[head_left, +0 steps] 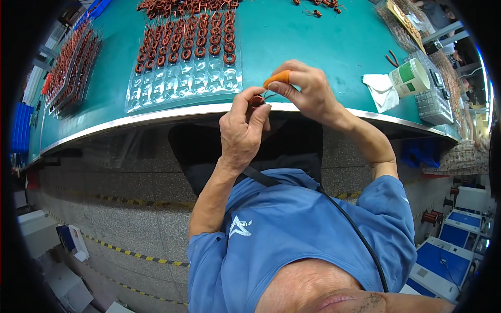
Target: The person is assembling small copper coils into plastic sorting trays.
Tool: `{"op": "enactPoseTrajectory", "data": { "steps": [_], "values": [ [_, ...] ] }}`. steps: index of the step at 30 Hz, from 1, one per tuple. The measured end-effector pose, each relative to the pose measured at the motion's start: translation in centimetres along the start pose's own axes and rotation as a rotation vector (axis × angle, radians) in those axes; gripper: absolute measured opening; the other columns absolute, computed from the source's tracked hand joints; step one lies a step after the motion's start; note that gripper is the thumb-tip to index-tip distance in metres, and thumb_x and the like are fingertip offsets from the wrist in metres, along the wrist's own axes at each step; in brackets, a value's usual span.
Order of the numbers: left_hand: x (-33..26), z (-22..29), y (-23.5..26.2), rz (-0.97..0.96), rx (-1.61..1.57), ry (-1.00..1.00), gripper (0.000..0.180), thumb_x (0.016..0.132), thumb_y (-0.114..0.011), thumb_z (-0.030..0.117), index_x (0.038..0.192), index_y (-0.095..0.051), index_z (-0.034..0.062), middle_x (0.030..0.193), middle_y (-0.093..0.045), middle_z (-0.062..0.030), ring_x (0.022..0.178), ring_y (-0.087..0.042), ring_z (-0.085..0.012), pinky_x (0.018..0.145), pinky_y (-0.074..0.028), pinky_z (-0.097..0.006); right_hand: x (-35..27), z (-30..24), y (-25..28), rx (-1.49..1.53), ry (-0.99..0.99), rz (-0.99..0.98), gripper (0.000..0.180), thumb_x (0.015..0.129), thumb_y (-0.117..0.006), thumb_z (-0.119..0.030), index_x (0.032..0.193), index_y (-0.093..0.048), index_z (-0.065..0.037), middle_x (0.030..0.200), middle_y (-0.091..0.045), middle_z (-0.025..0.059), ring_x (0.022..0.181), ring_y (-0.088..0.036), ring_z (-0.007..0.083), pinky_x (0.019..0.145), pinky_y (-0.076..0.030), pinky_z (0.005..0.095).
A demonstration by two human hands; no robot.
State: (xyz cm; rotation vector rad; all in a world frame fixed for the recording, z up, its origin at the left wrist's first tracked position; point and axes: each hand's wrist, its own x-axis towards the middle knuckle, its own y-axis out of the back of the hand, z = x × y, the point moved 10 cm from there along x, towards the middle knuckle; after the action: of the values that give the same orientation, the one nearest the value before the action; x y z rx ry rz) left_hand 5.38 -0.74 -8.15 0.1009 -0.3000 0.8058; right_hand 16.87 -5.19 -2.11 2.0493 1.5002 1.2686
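My left hand (241, 130) pinches a small copper-wound ring coil (255, 101) between thumb and fingers, just over the table's front edge. Close beside it on the right, my right hand (315, 93) has its thumb and forefinger closed on a thin wire lead of that coil. An orange finger cot (277, 79) covers one of its fingertips. Beyond my left hand lies a clear plastic tray (180, 93); ring coils (200, 51) with upright leads fill its far rows, and the near pockets hold none.
Loose coils (180, 7) are heaped behind the tray on the green table (292, 44). Stacked coil trays (73, 73) stand at the left. To the right are a white cloth (380, 93), a white-and-green cup (409, 78), pliers (392, 58) and a grey plastic box (434, 101).
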Motion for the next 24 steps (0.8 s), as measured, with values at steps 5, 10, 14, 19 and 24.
{"op": "enactPoseTrajectory", "data": {
  "steps": [5, 10, 14, 19, 24],
  "values": [
    [1.9, 1.8, 0.4, 0.229, 0.446, -0.417, 0.019, 0.091, -0.057, 0.005, 0.11, -0.056, 0.0007, 0.073, -0.061, -0.0076, 0.057, -0.059, -0.0121, 0.053, -0.047, -0.026, -2.4, -8.3, -0.7, -0.569, 0.531, 0.226, 0.024, 0.06, -0.076, -0.004, 0.082, -0.067, 0.0, 0.089, -0.063, 0.0082, 0.081, -0.063, 0.0243, 0.071, -0.047, 0.0359],
    [1.4, -0.6, 0.2, -0.002, -0.237, 0.002, 0.019, 0.094, -0.057, 0.006, 0.111, -0.053, 0.0006, 0.071, -0.058, -0.0037, 0.056, -0.056, -0.009, 0.051, -0.043, -0.022, -0.9, -2.6, 2.3, -0.169, 0.099, 0.21, 0.012, 0.081, -0.073, -0.012, 0.078, -0.068, -0.001, 0.084, -0.065, 0.0073, 0.078, -0.062, 0.0216, 0.071, -0.049, 0.0316],
    [1.5, 0.1, -0.3, -0.088, -0.483, -0.034, 0.02, 0.096, -0.055, 0.009, 0.114, -0.048, 0.0023, 0.073, -0.053, -0.0037, 0.056, -0.054, -0.01, 0.052, -0.044, -0.022, -0.8, -0.1, 1.2, 0.138, -0.097, 0.155, 0.015, 0.085, -0.069, -0.017, 0.089, -0.072, -0.002, 0.091, -0.066, 0.0063, 0.082, -0.063, 0.0174, 0.075, -0.05, 0.0284],
    [1.6, -0.1, 0.0, -0.088, -0.447, 0.073, 0.017, 0.099, -0.049, 0.014, 0.111, -0.047, 0.0022, 0.072, -0.05, -0.0058, 0.057, -0.051, -0.0137, 0.053, -0.044, -0.025, -0.8, 0.4, 0.6, 0.277, -0.097, 0.189, 0.016, 0.089, -0.066, -0.019, 0.09, -0.072, -0.004, 0.098, -0.065, 0.0047, 0.09, -0.062, 0.0163, 0.077, -0.05, 0.029],
    [1.4, -0.4, 0.6, 0.045, -0.528, 0.138, 0.015, 0.1, -0.048, 0.015, 0.109, -0.048, 0.0028, 0.072, -0.051, -0.0067, 0.053, -0.051, -0.0135, 0.049, -0.043, -0.024, -0.9, 4.0, -3.0, 0.858, -0.323, 0.127, 0.026, 0.095, -0.059, -0.022, 0.104, -0.067, 0.001, 0.096, -0.066, 0.0069, 0.093, -0.06, 0.0147, 0.084, -0.048, 0.031]
  ]
}}
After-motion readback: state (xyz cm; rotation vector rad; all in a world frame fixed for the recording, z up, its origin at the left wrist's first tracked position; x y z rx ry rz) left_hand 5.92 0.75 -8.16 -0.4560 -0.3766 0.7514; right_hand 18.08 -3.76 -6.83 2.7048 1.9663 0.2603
